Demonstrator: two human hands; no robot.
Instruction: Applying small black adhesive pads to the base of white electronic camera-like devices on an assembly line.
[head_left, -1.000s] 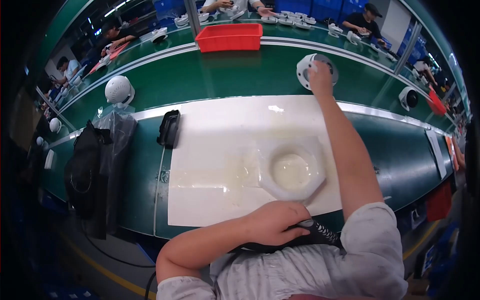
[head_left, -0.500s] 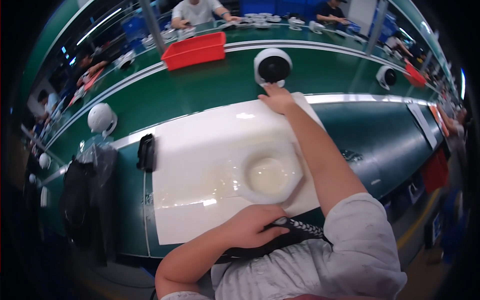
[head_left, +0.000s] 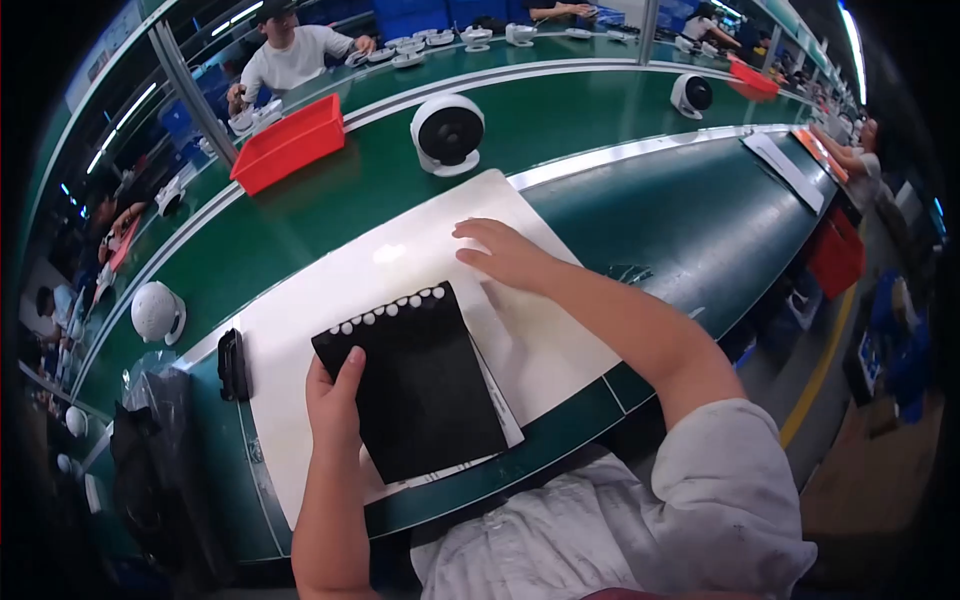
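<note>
While the left hand (head_left: 334, 402) grips the black booklet (head_left: 425, 390) by its left edge, the right hand (head_left: 508, 260) spreads empty beyond it.

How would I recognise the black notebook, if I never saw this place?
On the green workbench lies a large white sheet. Over its near edge, the left hand holds the black notebook. Unlike the black tray, it has white circles along its upper edge.

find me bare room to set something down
Bare: the green bench just left of the pale strip, and the green belt between the middle white fan and the right one. Crowded: the white sheet around the black booklet, left hand and right hand; the left end, with black tray and plastic bag.
</note>
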